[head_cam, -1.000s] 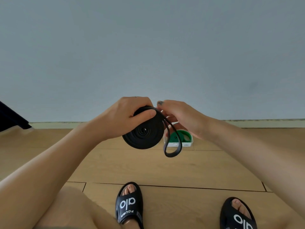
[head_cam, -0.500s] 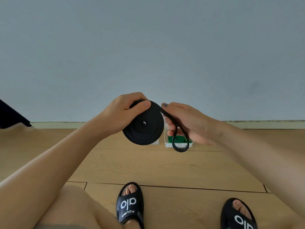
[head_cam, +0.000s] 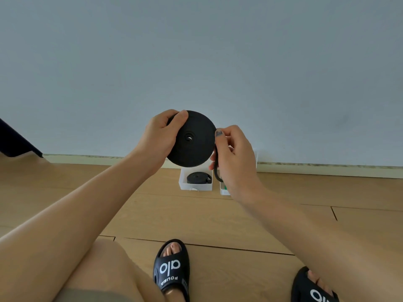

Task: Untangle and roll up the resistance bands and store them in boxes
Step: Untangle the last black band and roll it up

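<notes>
While the black coil [head_cam: 192, 139] is gripped by the left hand [head_cam: 160, 138], its tail [head_cam: 216, 168], pinched by the right hand [head_cam: 234, 158], should be wound taut.

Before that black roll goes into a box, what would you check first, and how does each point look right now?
1. Roll wound tight: the black roll looks like a neat flat disc. Ok.
2. Firm hold: the left hand grips the roll's edge. Ok.
3. Tail finished: a loose end hangs from the roll, pinched by the right hand. Not ok.
4. Free box: the white box on the floor already holds a rolled black band. Not ok.
5. Second box: mostly hidden behind the right hand; something green shows inside. Cannot tell.
</notes>
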### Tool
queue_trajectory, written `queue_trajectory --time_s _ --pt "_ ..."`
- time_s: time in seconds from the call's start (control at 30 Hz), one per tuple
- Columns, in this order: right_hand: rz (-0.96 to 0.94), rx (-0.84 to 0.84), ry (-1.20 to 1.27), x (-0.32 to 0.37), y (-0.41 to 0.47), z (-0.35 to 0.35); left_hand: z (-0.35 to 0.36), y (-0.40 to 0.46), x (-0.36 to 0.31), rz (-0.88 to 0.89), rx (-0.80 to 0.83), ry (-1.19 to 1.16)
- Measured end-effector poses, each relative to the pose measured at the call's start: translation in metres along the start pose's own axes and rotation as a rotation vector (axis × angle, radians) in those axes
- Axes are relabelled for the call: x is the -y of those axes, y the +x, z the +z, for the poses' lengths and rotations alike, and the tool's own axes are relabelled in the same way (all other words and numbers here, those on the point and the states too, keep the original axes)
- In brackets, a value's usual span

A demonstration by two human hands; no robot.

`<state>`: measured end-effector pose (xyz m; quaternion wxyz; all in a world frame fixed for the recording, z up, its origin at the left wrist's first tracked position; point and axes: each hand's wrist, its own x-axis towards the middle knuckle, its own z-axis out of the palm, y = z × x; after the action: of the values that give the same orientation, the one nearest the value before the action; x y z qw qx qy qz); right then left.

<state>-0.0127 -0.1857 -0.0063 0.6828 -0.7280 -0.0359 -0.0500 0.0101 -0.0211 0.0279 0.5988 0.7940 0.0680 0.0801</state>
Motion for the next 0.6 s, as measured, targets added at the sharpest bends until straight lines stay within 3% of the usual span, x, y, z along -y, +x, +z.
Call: queue_trajectory --time_s 0.27,0.47,0.6 --pt "-0.117 -0.155 -0.055 -0.005 0.001 0.036 -0.006 0.017 0.010 -0.053 -0.091 0.021" --pt "-0.112 -0.158 -0.114 -0.016 0.010 0.051 -0.016 0.026 0.024 -0.054 -0.107 0.059" --pt "-0.049 -0.198 -0.107 -0.022 0.017 0.072 -0.016 0.040 0.039 -0.146 -0.155 -0.015"
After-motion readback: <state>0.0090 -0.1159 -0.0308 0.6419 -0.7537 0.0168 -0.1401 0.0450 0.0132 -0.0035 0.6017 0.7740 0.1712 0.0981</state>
